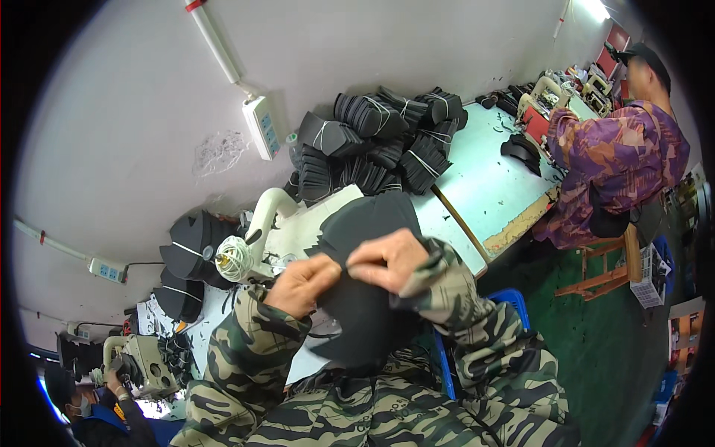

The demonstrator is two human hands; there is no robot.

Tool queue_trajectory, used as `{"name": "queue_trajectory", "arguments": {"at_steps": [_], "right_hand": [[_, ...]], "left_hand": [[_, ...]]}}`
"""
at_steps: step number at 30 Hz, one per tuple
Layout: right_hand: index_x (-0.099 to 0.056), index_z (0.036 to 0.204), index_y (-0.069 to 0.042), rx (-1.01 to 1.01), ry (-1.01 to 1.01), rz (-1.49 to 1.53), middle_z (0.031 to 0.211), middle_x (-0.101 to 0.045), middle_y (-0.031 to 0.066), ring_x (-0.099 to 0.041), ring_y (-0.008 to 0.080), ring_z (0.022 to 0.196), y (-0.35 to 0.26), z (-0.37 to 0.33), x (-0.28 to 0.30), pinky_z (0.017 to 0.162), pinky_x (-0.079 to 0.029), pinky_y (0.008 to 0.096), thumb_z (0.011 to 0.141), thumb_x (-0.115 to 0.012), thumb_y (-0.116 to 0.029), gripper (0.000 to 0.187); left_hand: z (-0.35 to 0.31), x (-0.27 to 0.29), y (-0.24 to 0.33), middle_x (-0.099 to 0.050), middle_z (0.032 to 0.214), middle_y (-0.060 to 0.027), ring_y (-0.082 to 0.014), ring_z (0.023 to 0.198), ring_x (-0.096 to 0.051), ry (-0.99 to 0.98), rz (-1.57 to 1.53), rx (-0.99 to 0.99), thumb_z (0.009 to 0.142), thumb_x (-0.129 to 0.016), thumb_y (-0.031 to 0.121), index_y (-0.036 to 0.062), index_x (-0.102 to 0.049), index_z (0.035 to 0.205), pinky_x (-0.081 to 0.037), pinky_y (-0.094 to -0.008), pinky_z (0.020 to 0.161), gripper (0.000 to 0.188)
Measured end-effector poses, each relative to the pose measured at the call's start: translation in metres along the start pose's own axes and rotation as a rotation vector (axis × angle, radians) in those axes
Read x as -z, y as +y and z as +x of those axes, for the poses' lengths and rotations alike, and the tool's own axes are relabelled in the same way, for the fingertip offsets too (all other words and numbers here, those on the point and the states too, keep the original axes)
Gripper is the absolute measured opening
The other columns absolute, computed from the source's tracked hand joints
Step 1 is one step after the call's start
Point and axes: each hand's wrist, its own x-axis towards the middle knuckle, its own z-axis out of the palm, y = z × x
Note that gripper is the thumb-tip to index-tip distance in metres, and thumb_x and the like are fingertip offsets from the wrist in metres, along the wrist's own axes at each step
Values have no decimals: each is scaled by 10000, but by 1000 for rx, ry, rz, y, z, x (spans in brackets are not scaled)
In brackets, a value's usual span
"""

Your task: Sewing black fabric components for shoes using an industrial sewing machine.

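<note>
My left hand [304,283] and my right hand [391,261] are close together over dark pieces, fingertips pinched toward each other. What lies between the fingertips is too small or dark to make out. Under and beyond my right hand, a stack of black curved sheet pieces [372,214] reaches over the sewing machine's bed. More black curved pieces [361,320], slightly blurred, hang below my hands above my lap. The cream sewing machine [264,217] stands just left of the stack, with a bundle of white cord [234,258] at its end.
Tied bundles of black pieces [372,119] are heaped against the wall; others [186,249] sit at left. The white table [469,164] extends right toward a person in a purple patterned top [618,149]. A blue crate [512,299] is beside my right arm. Another person [97,410] works lower left.
</note>
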Motion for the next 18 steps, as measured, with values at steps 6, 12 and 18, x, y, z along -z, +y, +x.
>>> {"name": "queue_trajectory", "arguments": {"at_steps": [6, 12, 18], "right_hand": [[-338, 1257, 111, -331, 339, -388, 1160, -512, 265, -525, 345, 1060, 130, 29, 49, 939, -402, 356, 530, -766, -528, 1059], [-516, 1102, 55, -774, 278, 434, 955, -620, 145, -617, 225, 849, 230, -10, -7, 762, -499, 293, 735, -646, -356, 566], [-480, 1109, 74, -620, 703, 797, 963, -586, 188, -616, 245, 805, 159, -17, -32, 706, -525, 311, 709, -661, -259, 551]], "left_hand": [[-31, -24, -88, -527, 1117, -126, -235, 955, -566, 689, -195, 185, 909, -459, 325, 64, -412, 1200, -463, -355, 766, 394], [39, -59, -122, -504, 1142, -151, -257, 1016, -510, 757, 77, -96, 713, -708, 182, -32, -411, 1200, -395, -350, 898, 608], [66, -32, -89, -490, 1163, -171, -276, 1038, -507, 738, 237, -88, 696, -713, 135, -53, -372, 1237, -403, -351, 906, 666]]}}
